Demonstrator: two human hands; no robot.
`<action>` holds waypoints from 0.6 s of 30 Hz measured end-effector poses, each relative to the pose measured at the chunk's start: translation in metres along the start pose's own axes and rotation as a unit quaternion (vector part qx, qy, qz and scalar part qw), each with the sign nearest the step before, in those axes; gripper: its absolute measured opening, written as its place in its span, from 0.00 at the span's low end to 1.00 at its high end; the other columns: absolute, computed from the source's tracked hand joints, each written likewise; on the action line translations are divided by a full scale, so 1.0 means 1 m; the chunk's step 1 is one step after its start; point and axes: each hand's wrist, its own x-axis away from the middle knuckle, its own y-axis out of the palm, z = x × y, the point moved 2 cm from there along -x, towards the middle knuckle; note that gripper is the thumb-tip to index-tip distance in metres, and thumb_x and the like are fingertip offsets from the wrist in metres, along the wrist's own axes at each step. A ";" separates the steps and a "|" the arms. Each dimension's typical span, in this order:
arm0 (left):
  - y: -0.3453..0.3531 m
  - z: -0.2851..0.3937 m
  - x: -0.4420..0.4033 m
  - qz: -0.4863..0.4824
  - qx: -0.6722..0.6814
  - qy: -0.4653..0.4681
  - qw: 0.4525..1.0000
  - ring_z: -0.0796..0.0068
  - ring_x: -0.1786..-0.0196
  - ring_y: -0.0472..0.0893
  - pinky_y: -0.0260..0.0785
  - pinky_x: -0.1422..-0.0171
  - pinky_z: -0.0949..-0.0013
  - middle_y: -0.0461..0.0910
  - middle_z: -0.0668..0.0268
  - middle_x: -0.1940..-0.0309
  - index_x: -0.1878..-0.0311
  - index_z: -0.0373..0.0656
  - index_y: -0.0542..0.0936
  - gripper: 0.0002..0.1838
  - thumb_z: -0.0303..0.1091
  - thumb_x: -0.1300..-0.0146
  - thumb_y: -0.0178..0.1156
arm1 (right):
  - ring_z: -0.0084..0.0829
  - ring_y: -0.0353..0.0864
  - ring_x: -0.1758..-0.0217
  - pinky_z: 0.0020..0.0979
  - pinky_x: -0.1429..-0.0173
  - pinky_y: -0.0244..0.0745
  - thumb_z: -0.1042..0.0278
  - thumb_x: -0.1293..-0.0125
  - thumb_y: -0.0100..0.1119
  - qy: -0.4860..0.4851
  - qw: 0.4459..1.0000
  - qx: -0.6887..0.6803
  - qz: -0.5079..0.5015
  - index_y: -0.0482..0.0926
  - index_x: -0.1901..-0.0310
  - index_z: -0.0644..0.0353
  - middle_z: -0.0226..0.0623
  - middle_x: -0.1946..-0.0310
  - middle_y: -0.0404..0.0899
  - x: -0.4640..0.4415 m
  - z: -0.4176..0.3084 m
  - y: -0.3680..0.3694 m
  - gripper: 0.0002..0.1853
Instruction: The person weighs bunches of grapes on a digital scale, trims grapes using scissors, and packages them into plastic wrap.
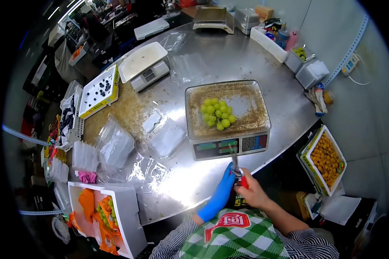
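Observation:
My right hand (pixel 254 193) is bare and closed around the red handle of a pair of scissors (pixel 234 160), whose metal blades point away from me toward the scale. My left hand (pixel 220 194), in a blue glove, meets the scissors near their pivot; its fingers look closed there, partly hidden. Just beyond the blades stands a digital scale (pixel 192 129) with a stained metal pan. A bunch of green grapes (pixel 218 113) lies on that pan, touched by neither hand.
Clear plastic packaging (pixel 116 140) lies left of the scale, near a white scale (pixel 142 64) and a box with dark berries (pixel 100 93). A foam box (pixel 134 216) with orange-wrapped grapes stands front left. Right of the table is a box of small orange fruit (pixel 326 162).

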 end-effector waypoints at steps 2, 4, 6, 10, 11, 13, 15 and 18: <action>0.001 0.011 -0.024 -0.008 -0.088 0.012 0.996 0.77 0.46 0.73 0.63 0.38 0.72 0.73 0.67 0.46 0.29 0.45 0.63 0.26 0.46 0.24 0.41 | 0.28 0.74 0.50 0.31 0.37 0.65 0.79 0.38 0.49 0.100 0.979 -0.170 -0.039 0.62 0.35 0.64 0.39 0.48 0.74 -0.014 0.004 -0.029 0.28; 0.005 0.027 -0.044 0.005 -0.134 0.040 0.990 0.77 0.47 0.74 0.66 0.40 0.71 0.75 0.67 0.48 0.31 0.44 0.66 0.25 0.46 0.23 0.39 | 0.33 0.73 0.39 0.39 0.32 0.65 0.81 0.38 0.44 0.115 0.959 -0.250 -0.060 0.56 0.30 0.64 0.45 0.40 0.71 -0.032 0.009 -0.050 0.32; 0.006 0.043 -0.059 0.038 -0.143 0.091 0.985 0.74 0.44 0.75 0.67 0.39 0.71 0.76 0.63 0.47 0.33 0.40 0.68 0.24 0.44 0.23 0.39 | 0.38 0.69 0.34 0.42 0.31 0.62 0.82 0.38 0.42 0.108 0.938 -0.311 -0.108 0.55 0.30 0.65 0.48 0.36 0.68 -0.049 0.010 -0.063 0.32; -0.020 0.059 -0.093 0.256 -0.211 0.180 0.926 0.74 0.53 0.79 0.71 0.48 0.72 0.80 0.61 0.52 0.43 0.37 0.76 0.16 0.32 0.31 0.56 | 0.44 0.70 0.35 0.47 0.31 0.63 0.82 0.36 0.42 0.099 0.884 -0.413 -0.195 0.52 0.28 0.61 0.48 0.39 0.69 -0.084 0.005 -0.070 0.33; -0.030 0.064 -0.101 0.311 -0.223 0.186 0.905 0.73 0.57 0.80 0.72 0.52 0.71 0.81 0.60 0.55 0.45 0.39 0.78 0.16 0.32 0.34 0.59 | 0.45 0.71 0.35 0.47 0.32 0.63 0.82 0.35 0.42 0.097 0.872 -0.430 -0.212 0.51 0.28 0.61 0.47 0.40 0.70 -0.091 0.003 -0.071 0.32; -0.035 0.084 -0.117 0.364 -0.263 0.225 0.865 0.77 0.63 0.79 0.73 0.57 0.71 0.80 0.63 0.60 0.48 0.39 0.78 0.15 0.33 0.36 0.61 | 0.38 0.76 0.43 0.43 0.37 0.70 0.81 0.32 0.44 0.146 0.877 -0.417 -0.187 0.54 0.29 0.60 0.42 0.48 0.73 -0.103 0.002 -0.071 0.30; -0.033 0.102 -0.126 0.380 -0.314 0.220 0.842 0.78 0.66 0.78 0.72 0.59 0.71 0.79 0.64 0.65 0.52 0.40 0.79 0.13 0.35 0.37 0.63 | 0.32 0.77 0.47 0.40 0.40 0.73 0.79 0.32 0.46 0.189 0.900 -0.352 -0.172 0.55 0.29 0.59 0.39 0.51 0.74 -0.113 -0.003 -0.075 0.30; -0.033 0.111 -0.136 0.376 -0.364 0.233 0.820 0.75 0.67 0.78 0.71 0.60 0.70 0.77 0.64 0.67 0.56 0.41 0.80 0.11 0.35 0.38 0.63 | 0.25 0.77 0.54 0.31 0.47 0.74 0.77 0.32 0.49 0.192 0.936 -0.230 -0.187 0.61 0.32 0.60 0.35 0.55 0.75 -0.125 -0.006 -0.080 0.26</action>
